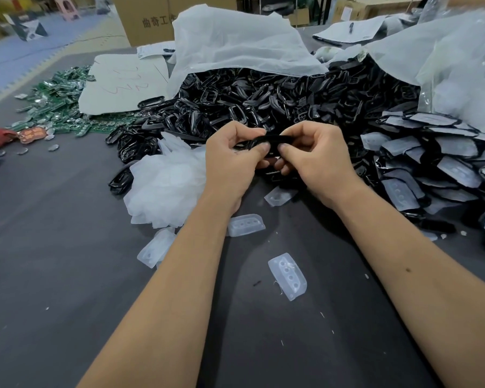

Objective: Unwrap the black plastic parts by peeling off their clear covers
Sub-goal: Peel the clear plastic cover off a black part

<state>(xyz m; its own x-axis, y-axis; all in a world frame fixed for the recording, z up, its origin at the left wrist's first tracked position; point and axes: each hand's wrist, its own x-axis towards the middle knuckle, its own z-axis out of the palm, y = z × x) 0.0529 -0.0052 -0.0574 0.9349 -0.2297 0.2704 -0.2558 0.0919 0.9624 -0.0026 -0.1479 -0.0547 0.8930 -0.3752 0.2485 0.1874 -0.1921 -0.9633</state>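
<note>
A dark worktop [53,275] carries a wide heap of black parts [249,102] spilling from under white bags [235,43]. At the right lies a pile of parts in clear covers [437,163]; at the far left, green circuit boards [59,107]. A mound of peeled covers [165,186] sits beside the left forearm, with loose covers [287,275] nearer the camera. Above the worktop, the left hand [233,161] and right hand [317,161] each pinch one end of a single black part [266,141] between thumb and curled fingers.
</note>
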